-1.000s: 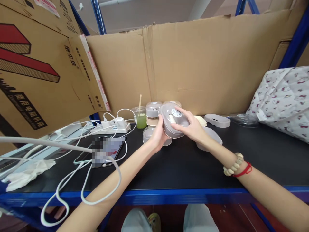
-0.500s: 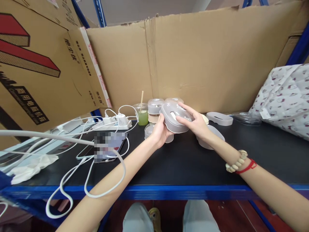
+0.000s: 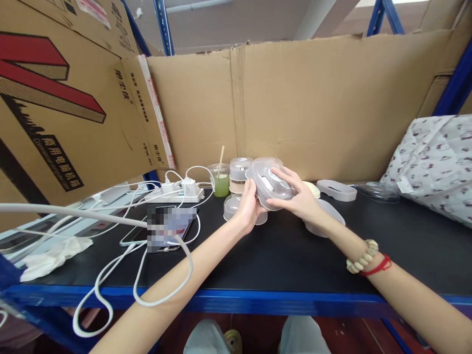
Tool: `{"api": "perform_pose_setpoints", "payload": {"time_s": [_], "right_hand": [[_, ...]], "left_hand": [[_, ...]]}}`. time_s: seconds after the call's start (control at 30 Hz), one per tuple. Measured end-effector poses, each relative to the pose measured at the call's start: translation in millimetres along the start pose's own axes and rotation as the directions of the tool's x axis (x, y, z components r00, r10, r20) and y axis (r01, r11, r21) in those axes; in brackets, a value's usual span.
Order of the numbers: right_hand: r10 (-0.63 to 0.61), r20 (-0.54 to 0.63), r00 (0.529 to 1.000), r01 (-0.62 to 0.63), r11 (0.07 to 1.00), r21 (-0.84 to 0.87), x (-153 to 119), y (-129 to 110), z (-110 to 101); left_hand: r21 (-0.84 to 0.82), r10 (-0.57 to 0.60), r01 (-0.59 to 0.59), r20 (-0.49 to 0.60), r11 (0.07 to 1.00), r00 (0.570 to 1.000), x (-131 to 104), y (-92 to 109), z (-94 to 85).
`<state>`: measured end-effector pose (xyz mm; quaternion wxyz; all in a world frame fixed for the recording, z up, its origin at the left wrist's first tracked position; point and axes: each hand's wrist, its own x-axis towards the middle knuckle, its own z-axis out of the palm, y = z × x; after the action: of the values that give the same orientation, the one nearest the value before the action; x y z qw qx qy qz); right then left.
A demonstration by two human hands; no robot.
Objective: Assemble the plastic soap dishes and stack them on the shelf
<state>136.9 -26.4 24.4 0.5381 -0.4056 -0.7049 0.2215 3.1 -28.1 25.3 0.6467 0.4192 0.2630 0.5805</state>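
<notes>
Above the black table, both my hands are closed around a grey oval plastic box with a clear lid [image 3: 267,183], tilted toward me. My left hand [image 3: 248,209] supports its left and lower side, thumb up along the edge. My right hand [image 3: 299,196] grips the right side, fingers over the clear lid and thumb low at the near edge. Similar lidded oval boxes [image 3: 240,169] are stacked just behind, and another [image 3: 231,207] sits lower, partly hidden by my left hand. A grey oval piece [image 3: 331,215] lies partly under my right forearm.
To the right stand a grey oval frame [image 3: 336,191], clear lids [image 3: 379,191] and a patterned cloth bag [image 3: 431,162]. On the left are a drink cup [image 3: 221,184], a power strip [image 3: 177,195], a phone [image 3: 173,228] and looping white cables [image 3: 106,268]. Cardboard [image 3: 313,108] walls the back.
The view has tipped up slightly. The held box is tilted more, and my right thumb has shifted down to its near edge while the fingers stay over the lid.
</notes>
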Motion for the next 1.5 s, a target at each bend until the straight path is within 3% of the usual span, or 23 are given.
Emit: {"api": "perform_pose_setpoints", "payload": {"time_s": [0.13,0.4,0.47,0.57,0.67,0.73,1.1,1.33,1.5], "right_hand": [[-0.041,0.027,0.999,0.042,0.998,-0.037,-2,3,3],[-0.016,0.033,0.999,0.014,0.998,0.056,-3,-4,4],[0.025,0.011,1.000,-0.026,0.988,0.152,-2,-6,5],[0.184,0.004,0.983,-0.178,0.942,0.284,-1,-8,6],[0.334,0.106,0.937,-0.350,0.875,0.336,-1,-8,7],[0.364,0.185,0.913,-0.407,0.845,0.346,-1,-9,8],[0.387,0.212,0.898,-0.437,0.845,0.308,-3,-19,8],[0.407,0.125,0.905,-0.417,0.787,0.454,2,-16,4],[0.459,0.151,0.876,-0.476,0.765,0.434,2,-14,7]], "left_hand": [[0.005,0.006,-0.007,0.046,1.000,0.999,-2,3,-0.6],[0.002,0.027,-0.027,-0.064,1.000,0.998,-2,5,0.7],[-0.014,0.045,-0.047,-0.104,0.999,0.994,-1,5,0.2],[-0.014,0.086,-0.089,-0.125,0.996,0.988,2,6,-1.8],[0.026,0.138,-0.137,-0.092,0.990,0.986,5,8,-4.8],[0.049,0.158,-0.155,-0.080,0.987,0.984,6,9,-6.6],[0.205,0.242,-0.213,-0.124,0.955,0.962,15,19,-17.2],[0.104,0.240,-0.220,-0.247,0.970,0.939,16,17,-11.8],[0.123,0.264,-0.234,-0.403,0.964,0.876,17,8,-7.5]]}}
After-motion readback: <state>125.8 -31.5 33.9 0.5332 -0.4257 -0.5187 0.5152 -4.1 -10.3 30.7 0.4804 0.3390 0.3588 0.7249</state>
